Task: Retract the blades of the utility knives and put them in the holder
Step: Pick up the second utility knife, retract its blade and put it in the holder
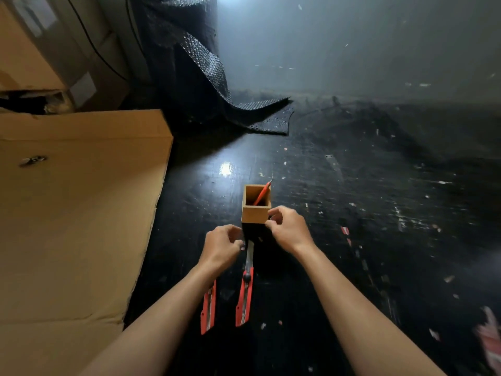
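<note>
The wooden holder (256,204) stands on the dark floor, one red utility knife (262,194) already inside. Nearer than it lie two red utility knives (245,294) — the right one's blade is extended. The right hand (287,229) pinches the holder's corner; the left hand (221,246), fingers curled and empty, hovers beside that blade — a careless reach could cut.

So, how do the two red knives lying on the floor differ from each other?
The right knife shows its whole length, with a long blade extended toward the holder; the left knife is partly hidden under the left forearm, so its blade cannot be judged. The right knife lies nearer the holder. Both are red and lie flat, roughly parallel.
</note>
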Available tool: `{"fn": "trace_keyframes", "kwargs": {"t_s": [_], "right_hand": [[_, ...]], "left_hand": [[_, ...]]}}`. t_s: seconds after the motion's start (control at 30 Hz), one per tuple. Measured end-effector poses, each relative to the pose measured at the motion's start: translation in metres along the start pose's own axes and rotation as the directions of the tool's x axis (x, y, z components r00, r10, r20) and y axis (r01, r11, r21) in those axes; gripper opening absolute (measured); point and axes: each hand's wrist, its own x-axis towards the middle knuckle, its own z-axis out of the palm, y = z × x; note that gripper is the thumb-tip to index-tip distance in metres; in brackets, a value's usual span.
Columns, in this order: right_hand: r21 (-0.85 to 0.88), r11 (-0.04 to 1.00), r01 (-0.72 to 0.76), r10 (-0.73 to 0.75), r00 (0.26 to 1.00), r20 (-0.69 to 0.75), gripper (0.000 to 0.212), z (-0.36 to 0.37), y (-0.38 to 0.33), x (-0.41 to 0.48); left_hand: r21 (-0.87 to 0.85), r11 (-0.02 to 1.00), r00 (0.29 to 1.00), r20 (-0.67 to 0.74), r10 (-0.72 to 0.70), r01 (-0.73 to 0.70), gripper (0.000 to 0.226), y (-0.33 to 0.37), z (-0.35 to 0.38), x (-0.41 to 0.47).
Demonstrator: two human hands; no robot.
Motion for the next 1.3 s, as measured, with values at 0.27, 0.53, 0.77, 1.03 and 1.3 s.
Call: {"fn": "trace_keyframes", "kwargs": {"t_s": [0.27, 0.53, 0.77, 1.03, 1.3], "right_hand": [[-0.112, 0.982, -0.152, 0.18, 0.936, 0.301, 0.038, 0.051, 0.043, -0.059], [-0.039, 0.946, -0.322, 0.302, 0.832, 0.465, 0.036, 0.082, 0.064, -0.094], [0.144, 0.928, -0.344, 0.25, 0.859, 0.447, 0.028, 0.084, 0.065, -0.109], [0.298, 0.933, -0.2, 0.12, 0.956, 0.266, 0.029, 0.053, 0.035, -0.097], [0.591, 0.806, 0.034, -0.143, 0.98, 0.138, 0.029, -0.018, -0.022, -0.066]], "left_hand": [[0.099, 0.988, 0.967, 0.214, -0.137, 0.118, 0.03, -0.04, 0.029, -0.043], [-0.038, 0.968, 0.932, 0.283, -0.228, 0.249, 0.039, -0.06, 0.055, -0.068], [-0.233, 0.909, 0.921, 0.272, -0.28, 0.346, 0.036, -0.073, 0.059, -0.08], [-0.553, 0.782, 0.956, 0.213, -0.2, 0.287, 0.035, -0.038, 0.025, -0.076], [-0.611, 0.791, 0.997, 0.066, 0.051, 0.0, 0.032, 0.048, -0.041, -0.047]]}}
